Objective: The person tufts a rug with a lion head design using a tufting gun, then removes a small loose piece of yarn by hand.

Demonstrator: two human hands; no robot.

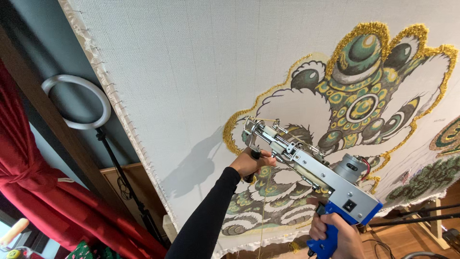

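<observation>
A tufting gun (306,165) is held against the stretched cloth (191,72), its long axis running from the blue grip clenched in the right hand (335,235) up-left to the needle, nearer which the left hand (249,163) is clenched on the front handle.

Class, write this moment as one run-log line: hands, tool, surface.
left hand: grips front handle | right hand: grips blue rear grip | tufting gun: tip at stretched cloth | tufted design: partly filled
</observation>
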